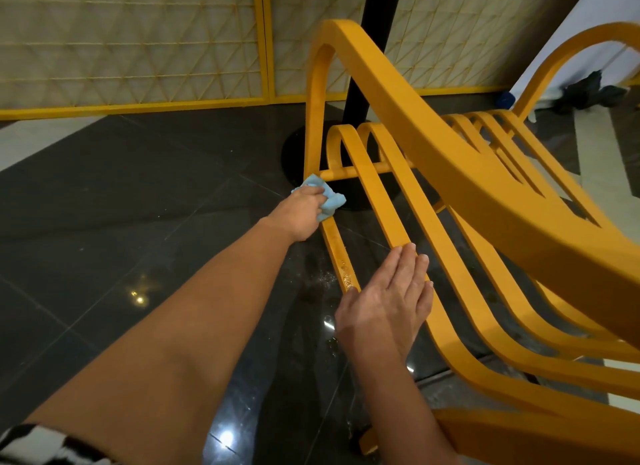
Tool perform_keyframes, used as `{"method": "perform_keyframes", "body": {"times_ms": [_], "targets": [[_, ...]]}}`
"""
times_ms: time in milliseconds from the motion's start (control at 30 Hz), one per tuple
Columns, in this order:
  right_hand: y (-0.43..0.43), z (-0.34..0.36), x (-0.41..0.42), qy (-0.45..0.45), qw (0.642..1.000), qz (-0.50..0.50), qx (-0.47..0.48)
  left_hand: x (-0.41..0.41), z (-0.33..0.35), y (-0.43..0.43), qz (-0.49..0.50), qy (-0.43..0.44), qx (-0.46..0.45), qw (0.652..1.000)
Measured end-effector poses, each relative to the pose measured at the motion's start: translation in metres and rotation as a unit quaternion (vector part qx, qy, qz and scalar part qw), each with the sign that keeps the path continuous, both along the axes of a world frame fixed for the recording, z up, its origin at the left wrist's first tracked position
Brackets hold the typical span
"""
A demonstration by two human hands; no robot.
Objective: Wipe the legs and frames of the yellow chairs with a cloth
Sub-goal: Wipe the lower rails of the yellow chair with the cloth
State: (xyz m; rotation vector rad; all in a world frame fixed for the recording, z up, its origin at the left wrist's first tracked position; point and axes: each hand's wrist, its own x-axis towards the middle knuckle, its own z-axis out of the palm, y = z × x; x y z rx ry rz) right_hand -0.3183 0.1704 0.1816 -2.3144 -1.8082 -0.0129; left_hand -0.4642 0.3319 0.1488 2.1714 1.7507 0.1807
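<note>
The left hand (304,208) squeezes the blue cloth (329,199) on the chair's far leg (337,246); the bar runs back toward the flat, spread right hand (384,305).

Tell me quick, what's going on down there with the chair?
Left hand gripping blue cloth on yellow chair lower frame. Right hand flat on a slat. Black table base close behind.

Matt yellow painted chair frame (433,159), soft blue cloth (330,201), glossy dark tiled floor (121,205).

Cloth (329,201) on chair (450,173) rail, pole base (294,156) behind.
</note>
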Motion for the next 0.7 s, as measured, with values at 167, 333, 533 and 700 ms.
{"method": "perform_keyframes", "body": {"times_ms": [167, 333, 533, 700], "targets": [[0.0, 0.003, -0.001, 0.0, 1.0, 0.002, -0.003, -0.006, 0.004, -0.012, -0.006, -0.001, 0.009, 1.0], [-0.001, 0.003, -0.002, -0.002, 1.0, 0.0, -0.003, 0.013, 0.005, -0.018, 0.04, 0.003, -0.001, 0.999], [-0.001, 0.003, -0.001, 0.001, 1.0, 0.0, -0.013, 0.02, 0.0, -0.036, -0.005, 0.019, 0.02, 1.0], [-0.002, 0.004, -0.001, 0.008, 1.0, 0.007, -0.009, 0.01, -0.003, -0.038, -0.011, -0.012, 0.009, 1.0]]}}
